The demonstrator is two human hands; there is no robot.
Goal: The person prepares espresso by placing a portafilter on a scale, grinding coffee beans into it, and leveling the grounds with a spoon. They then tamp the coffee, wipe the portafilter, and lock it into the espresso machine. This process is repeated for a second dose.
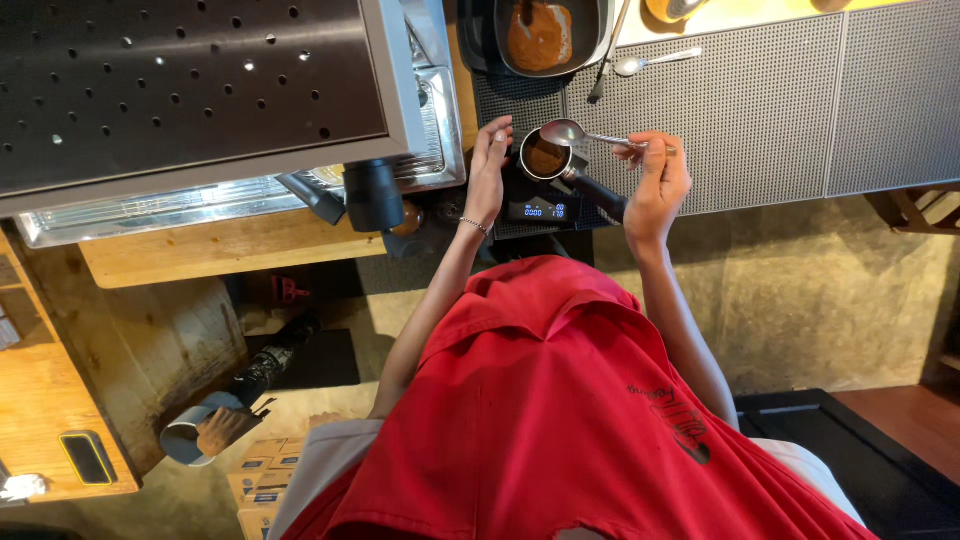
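Observation:
My right hand [657, 185] pinches the handle of a metal spoon [570, 132] whose bowl hovers just over a portafilter basket [545, 157] filled with brown ground coffee. The portafilter's black handle [600, 195] runs toward my right wrist. It rests on a small black digital scale [538, 211] with a lit display. My left hand [489, 165] is flat and upright against the left side of the basket, fingers together, holding nothing.
A steel espresso machine [190, 90] with a perforated top fills the upper left, a black grouphead [372, 193] below it. A dark tub of coffee grounds [541, 35] and a second spoon [655, 61] lie on the grey mat [780, 100]. Cardboard boxes [262, 470] sit on the floor.

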